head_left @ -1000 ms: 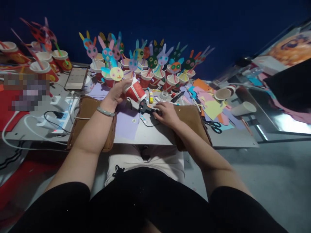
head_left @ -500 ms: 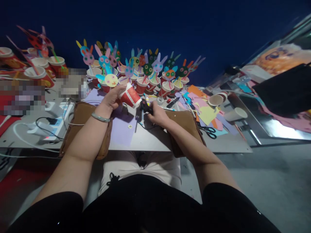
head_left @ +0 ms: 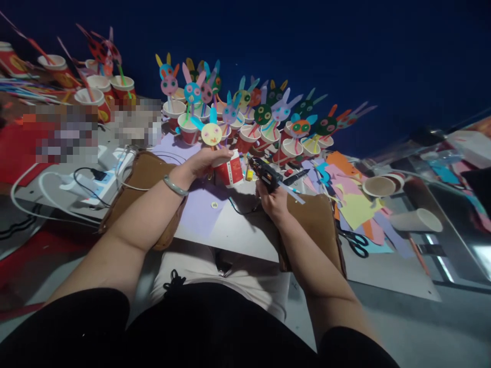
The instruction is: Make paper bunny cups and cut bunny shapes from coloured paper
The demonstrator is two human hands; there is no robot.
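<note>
Red paper cup (head_left: 232, 173), tilted over the desk (head_left: 240, 235), is gripped by the left hand (head_left: 207, 159), black glue gun (head_left: 268, 176) held near it in the right hand (head_left: 273, 200): a slip could burn the left hand, if hot.

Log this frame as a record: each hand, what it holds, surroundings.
left hand: holding a red paper cup, tilted
right hand: gripping a black glue gun, nozzle toward the cup
behind: red cups with eared paper faces
under forearms: brown pads
right side: scissors, colored paper scraps
left side: power strip with cables
front: purple sheet
</note>
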